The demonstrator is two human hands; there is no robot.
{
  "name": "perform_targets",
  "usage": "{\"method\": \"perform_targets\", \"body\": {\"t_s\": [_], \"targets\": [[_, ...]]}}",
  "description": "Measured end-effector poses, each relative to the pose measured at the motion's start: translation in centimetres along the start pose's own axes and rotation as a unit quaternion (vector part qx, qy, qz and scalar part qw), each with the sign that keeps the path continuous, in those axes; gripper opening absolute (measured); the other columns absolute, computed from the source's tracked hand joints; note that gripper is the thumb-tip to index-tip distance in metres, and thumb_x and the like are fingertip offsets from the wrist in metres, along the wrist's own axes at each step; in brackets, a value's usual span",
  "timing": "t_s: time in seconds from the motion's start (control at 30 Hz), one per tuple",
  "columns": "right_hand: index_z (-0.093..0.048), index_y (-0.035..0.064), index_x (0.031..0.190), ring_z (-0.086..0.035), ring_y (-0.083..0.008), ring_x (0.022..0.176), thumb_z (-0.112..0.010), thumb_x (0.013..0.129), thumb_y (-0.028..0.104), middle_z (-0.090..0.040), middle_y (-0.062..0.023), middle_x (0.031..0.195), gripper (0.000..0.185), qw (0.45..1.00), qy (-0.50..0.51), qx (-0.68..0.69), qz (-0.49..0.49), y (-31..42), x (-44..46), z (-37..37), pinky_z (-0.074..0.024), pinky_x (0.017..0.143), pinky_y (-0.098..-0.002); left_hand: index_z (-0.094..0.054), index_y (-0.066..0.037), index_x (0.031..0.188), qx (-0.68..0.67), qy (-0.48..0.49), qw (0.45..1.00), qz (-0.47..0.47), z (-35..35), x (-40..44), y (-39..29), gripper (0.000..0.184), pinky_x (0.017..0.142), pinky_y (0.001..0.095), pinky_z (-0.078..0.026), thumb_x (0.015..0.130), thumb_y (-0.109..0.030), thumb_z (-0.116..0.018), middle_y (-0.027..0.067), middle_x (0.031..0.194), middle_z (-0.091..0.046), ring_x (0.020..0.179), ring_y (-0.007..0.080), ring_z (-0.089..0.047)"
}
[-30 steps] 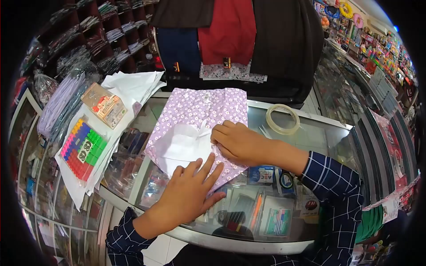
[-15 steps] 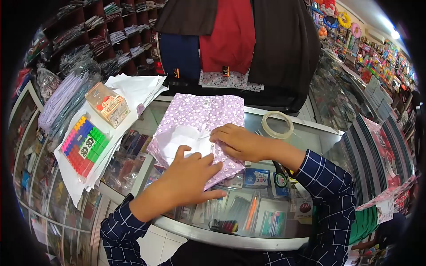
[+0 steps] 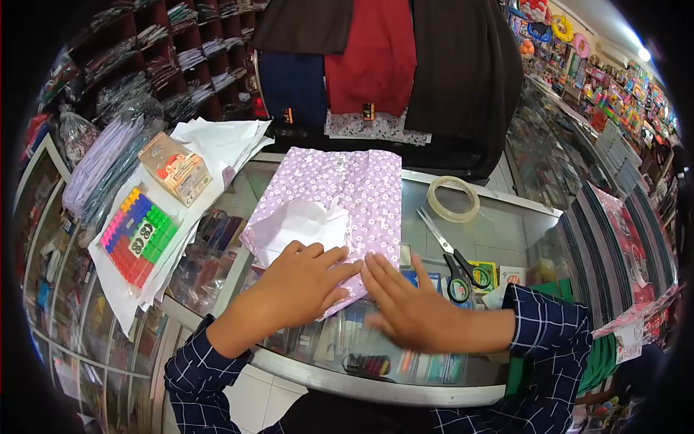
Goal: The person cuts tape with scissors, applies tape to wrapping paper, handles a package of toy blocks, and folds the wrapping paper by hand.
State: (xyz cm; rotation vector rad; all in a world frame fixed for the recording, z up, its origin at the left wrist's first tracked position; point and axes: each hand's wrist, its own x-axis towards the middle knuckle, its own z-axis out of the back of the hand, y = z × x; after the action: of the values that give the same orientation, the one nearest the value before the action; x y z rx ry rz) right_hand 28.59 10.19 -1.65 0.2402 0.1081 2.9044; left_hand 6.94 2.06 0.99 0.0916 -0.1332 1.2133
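Note:
A purple flower-patterned sheet of wrapping paper (image 3: 347, 181) lies on the glass counter, with part of its white underside (image 3: 300, 230) folded up at the near left. My left hand (image 3: 296, 283) rests on the sheet's near edge, fingers apart and slightly bent. At the near right corner, my right hand (image 3: 416, 307) lies with fingers spread, its fingertips on the paper; the hand is somewhat blurred. Black-handled scissors (image 3: 452, 259) lie just beyond the right hand, blades partly apart. Behind them is a roll of clear tape (image 3: 453, 200). Whether anything lies under the paper is hidden.
To the left, a boxed toy (image 3: 175, 170) and a pack of colourful plastic blocks (image 3: 141, 237) sit on white sheets (image 3: 220, 145). The glass counter (image 3: 499, 231) has goods inside. Stacked books (image 3: 611, 253) stand at the right. Trousers (image 3: 370, 58) hang at the back.
My right hand has moved from the middle of the paper toward me to its near right corner, uncovering the scissors. My left hand's fingers have drawn back to the near edge.

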Motion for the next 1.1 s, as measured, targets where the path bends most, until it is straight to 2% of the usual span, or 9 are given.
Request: {"method": "perform_targets", "body": {"t_s": [0.17, 0.5, 0.7, 0.8, 0.9, 0.93, 1.03, 1.07, 1.1], "targets": [[-0.034, -0.0115, 0.138, -0.026, -0.0363, 0.141, -0.04, 0.091, 0.063, -0.031, -0.029, 0.146, 0.088, 1.0, 0.006, -0.015, -0.006, 2.2, -0.8, 0.2, -0.0212, 0.107, -0.0644, -0.053, -0.016, 0.133, -0.033, 0.072, 0.997, -0.01, 1.0, 0.4, 0.6, 0.043, 0.091, 0.0409, -0.044, 0.091, -0.023, -0.057, 0.0127, 0.13, -0.054, 0.107, 0.0299, -0.056], [-0.043, 0.028, 0.142, -0.037, -0.0507, 0.13, -0.041, 0.091, 0.063, -0.039, -0.0382, 0.134, 0.062, 0.998, -0.059, -0.018, 0.024, 2.7, -0.3, -0.4, -0.0305, 0.094, -0.0727, -0.059, -0.012, 0.124, -0.084, 0.114, 0.989, -0.035, 1.9, 1.7, 1.7, 0.042, 0.085, 0.0391, -0.048, 0.083, -0.015, -0.066, 0.0114, 0.117, -0.057, 0.099, 0.0309, -0.059], [-0.041, 0.0329, 0.143, -0.034, -0.0505, 0.132, -0.037, 0.094, 0.061, -0.034, -0.0369, 0.139, 0.057, 0.998, -0.025, -0.045, 0.038, 2.7, 0.2, 0.0, -0.0281, 0.098, -0.071, -0.059, -0.012, 0.123, -0.076, 0.123, 0.989, -0.033, 2.0, 1.7, 1.5, 0.041, 0.083, 0.0407, -0.048, 0.083, -0.013, -0.066, 0.012, 0.113, -0.057, 0.097, 0.0316, -0.059], [-0.038, 0.016, 0.145, -0.033, -0.043, 0.136, -0.034, 0.095, 0.06, -0.036, -0.0347, 0.14, 0.067, 0.998, 0.014, 0.018, 0.054, 0.7, -0.5, 1.0, -0.02, 0.104, -0.0689, -0.057, -0.012, 0.126, -0.056, 0.114, 0.991, -0.03, 2.2, 1.4, 0.8, 0.043, 0.083, 0.041, -0.048, 0.084, -0.014, -0.065, 0.0126, 0.112, -0.057, 0.097, 0.0318, -0.059], [-0.032, -0.0037, 0.143, -0.031, -0.0352, 0.139, -0.032, 0.096, 0.06, -0.035, -0.0319, 0.143, 0.079, 0.993, 0.108, 0.012, -0.045, -0.1, -2.0, 3.5, -0.0143, 0.109, -0.0639, -0.055, -0.012, 0.127, -0.057, 0.09, 0.994, -0.005, 1.9, 0.8, -0.1, 0.044, 0.084, 0.0411, -0.047, 0.085, -0.016, -0.064, 0.0135, 0.112, -0.057, 0.096, 0.0323, -0.058], [-0.033, -0.015, 0.136, -0.038, -0.0329, 0.134, -0.034, 0.096, 0.059, -0.041, -0.0297, 0.139, 0.084, 0.997, 0.065, -0.025, -0.017, -0.4, -2.2, 2.9, -0.019, 0.108, -0.0619, -0.054, -0.01, 0.127, -0.042, 0.054, 0.997, -0.029, 1.3, 0.6, 0.1, 0.048, 0.078, 0.0415, -0.049, 0.081, -0.017, -0.068, 0.014, 0.11, -0.058, 0.09, 0.032, -0.06], [-0.036, -0.0121, 0.135, -0.046, -0.0327, 0.126, -0.035, 0.096, 0.058, -0.048, -0.0249, 0.132, 0.08, 0.993, 0.112, -0.018, -0.037, -0.5, -1.2, 4.9, -0.0232, 0.105, -0.0597, -0.054, -0.007, 0.126, -0.041, 0.069, 0.996, -0.024, 1.8, 0.8, -0.3, 0.049, 0.077, 0.042, -0.05, 0.081, -0.017, -0.068, 0.0142, 0.107, -0.059, 0.089, 0.0323, -0.061], [-0.041, -0.0099, 0.131, -0.05, -0.0314, 0.118, -0.041, 0.097, 0.048, -0.053, -0.0206, 0.125, 0.067, 0.988, 0.142, -0.016, -0.056, -0.2, -0.2, 6.4, -0.0303, 0.1, -0.0557, -0.054, -0.006, 0.125, -0.05, 0.074, 0.996, -0.022, 2.0, 0.9, -0.3, 0.048, 0.077, 0.0424, -0.05, 0.081, -0.016, -0.067, 0.0146, 0.107, -0.059, 0.089, 0.0328, -0.061], [-0.041, -0.0088, 0.131, -0.05, -0.0316, 0.118, -0.043, 0.097, 0.043, -0.053, -0.0205, 0.126, 0.062, 0.997, 0.078, 0.01, -0.024, -0.8, 0.4, 6.3, -0.0319, 0.098, -0.0545, -0.054, -0.005, 0.125, -0.059, 0.079, 0.995, -0.021, 2.1, 1.0, -0.2, 0.046, 0.077, 0.0429, -0.05, 0.081, -0.015, -0.067, 0.0149, 0.108, -0.06, 0.09, 0.0333, -0.061]]}}
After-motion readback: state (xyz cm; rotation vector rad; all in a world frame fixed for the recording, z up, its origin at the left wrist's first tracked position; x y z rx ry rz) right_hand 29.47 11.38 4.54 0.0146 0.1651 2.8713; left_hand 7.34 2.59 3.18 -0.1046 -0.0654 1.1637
